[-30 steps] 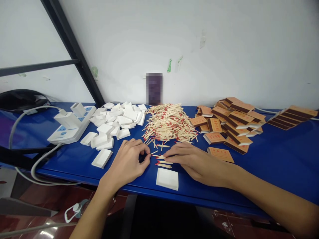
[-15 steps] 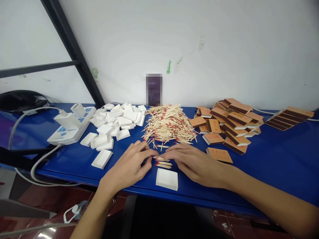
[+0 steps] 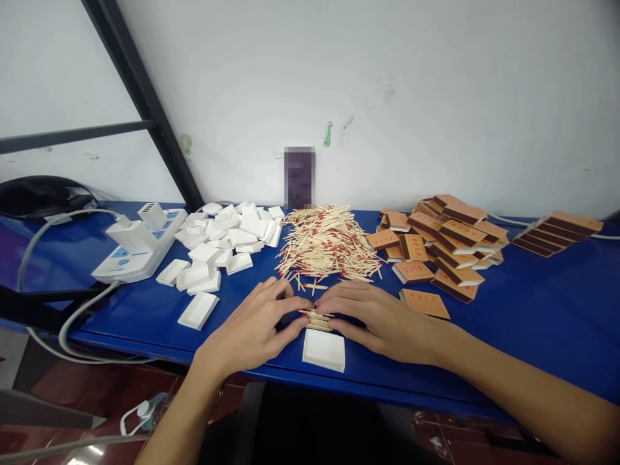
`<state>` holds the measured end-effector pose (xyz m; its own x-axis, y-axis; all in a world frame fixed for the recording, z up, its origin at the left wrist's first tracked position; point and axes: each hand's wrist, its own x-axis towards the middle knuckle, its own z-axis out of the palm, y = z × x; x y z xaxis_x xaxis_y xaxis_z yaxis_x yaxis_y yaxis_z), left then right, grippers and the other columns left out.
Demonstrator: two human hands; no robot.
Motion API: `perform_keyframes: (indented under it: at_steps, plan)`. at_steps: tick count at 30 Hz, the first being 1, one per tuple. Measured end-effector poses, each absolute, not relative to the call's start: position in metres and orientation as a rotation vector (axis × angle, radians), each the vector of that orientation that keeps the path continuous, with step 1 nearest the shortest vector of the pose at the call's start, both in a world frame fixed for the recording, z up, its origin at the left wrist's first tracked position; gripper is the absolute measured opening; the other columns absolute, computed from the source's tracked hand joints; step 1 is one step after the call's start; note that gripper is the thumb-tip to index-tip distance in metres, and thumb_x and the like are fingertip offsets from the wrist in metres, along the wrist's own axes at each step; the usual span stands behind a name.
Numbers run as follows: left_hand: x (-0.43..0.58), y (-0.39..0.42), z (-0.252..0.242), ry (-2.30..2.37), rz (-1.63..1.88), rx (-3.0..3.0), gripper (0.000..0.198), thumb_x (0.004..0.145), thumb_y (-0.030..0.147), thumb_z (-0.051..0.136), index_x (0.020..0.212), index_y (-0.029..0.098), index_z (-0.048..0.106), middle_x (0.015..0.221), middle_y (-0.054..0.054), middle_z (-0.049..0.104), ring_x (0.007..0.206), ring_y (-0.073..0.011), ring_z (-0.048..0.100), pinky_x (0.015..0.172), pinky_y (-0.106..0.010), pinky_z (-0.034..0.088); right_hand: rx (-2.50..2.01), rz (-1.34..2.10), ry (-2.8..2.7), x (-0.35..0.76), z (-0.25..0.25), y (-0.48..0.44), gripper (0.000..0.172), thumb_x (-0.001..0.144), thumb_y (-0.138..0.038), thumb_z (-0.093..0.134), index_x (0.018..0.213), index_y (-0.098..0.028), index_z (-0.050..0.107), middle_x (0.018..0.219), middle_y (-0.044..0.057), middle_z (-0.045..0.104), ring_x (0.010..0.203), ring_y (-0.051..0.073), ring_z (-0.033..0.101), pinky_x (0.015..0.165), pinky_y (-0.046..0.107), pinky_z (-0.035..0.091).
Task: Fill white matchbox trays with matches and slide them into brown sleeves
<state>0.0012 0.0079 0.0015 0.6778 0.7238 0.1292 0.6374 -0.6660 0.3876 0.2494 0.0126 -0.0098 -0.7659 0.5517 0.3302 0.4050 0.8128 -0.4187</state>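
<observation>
Both hands had just closed in on the matches (image 3: pixel 318 321) at the clock's centre, left hand (image 3: pixel 254 323) at nine, right hand (image 3: pixel 387 321) at three. Thumbs and fingertips were narrowed about the row's ends, probably squaring it; whether they gripped, I cannot tell. Half a second earlier, the thumbs stood farther apart. The tray (image 3: pixel 323 351) lay at six.

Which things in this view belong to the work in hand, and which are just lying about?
Part of the work, judging by placement:
row of matches between left hand and right hand
match pile
nearest white tray
heaped white trays
orange-brown matchboxes

Apparently just lying about:
power strip
plugged-in chargers
bottle on the floor
</observation>
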Motion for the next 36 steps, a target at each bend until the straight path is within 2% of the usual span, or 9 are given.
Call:
perform_keyframes:
  at_steps: [11,19,25,29,36]
  plan:
    - [0.003,0.010,0.000,1.108,0.433,2.568,0.023,0.101,0.031,0.051,0.116,0.026,0.067,0.096,-0.002,0.057,0.097,-0.0191,0.056,0.094,-0.036,0.043,-0.715,0.479,-2.532,0.249,-0.011,0.014,0.024,0.102,-0.030,0.051,0.119,-0.021,0.066,0.115,0.005,0.072,0.108,0.018,0.063,0.098,0.036,0.047]
    - [0.010,0.009,-0.003,1.162,0.444,2.642,0.022,0.101,0.027,0.048,0.111,0.024,0.067,0.095,-0.002,0.059,0.095,-0.0200,0.057,0.101,-0.043,0.040,-0.727,0.435,-2.520,0.246,-0.011,0.015,0.024,0.102,-0.027,0.050,0.115,-0.020,0.069,0.114,0.006,0.073,0.107,0.019,0.065,0.097,0.037,0.049]
    - [0.014,0.008,-0.006,1.197,0.457,2.700,0.021,0.100,0.025,0.049,0.107,0.023,0.070,0.095,-0.003,0.061,0.093,-0.0203,0.059,0.096,-0.043,0.043,-0.677,0.372,-2.491,0.244,-0.018,0.018,0.019,0.098,-0.026,0.057,0.110,-0.018,0.070,0.106,0.007,0.075,0.101,0.020,0.066,0.091,0.037,0.052]
    - [0.016,0.008,-0.005,1.201,0.472,2.725,0.021,0.100,0.026,0.050,0.105,0.022,0.070,0.094,-0.003,0.062,0.091,-0.0207,0.060,0.091,-0.041,0.044,-0.700,0.359,-2.457,0.240,-0.021,0.019,0.016,0.096,-0.017,0.057,0.104,-0.019,0.072,0.097,0.006,0.076,0.092,0.019,0.068,0.087,0.037,0.053]
    - [0.014,0.008,-0.006,1.180,0.552,2.699,0.025,0.102,0.026,0.045,0.110,0.022,0.068,0.095,-0.004,0.065,0.091,-0.0209,0.059,0.089,-0.039,0.043,-0.779,0.378,-2.428,0.240,-0.018,0.018,0.017,0.092,-0.010,0.055,0.094,-0.019,0.069,0.089,0.005,0.073,0.083,0.017,0.065,0.079,0.033,0.051]
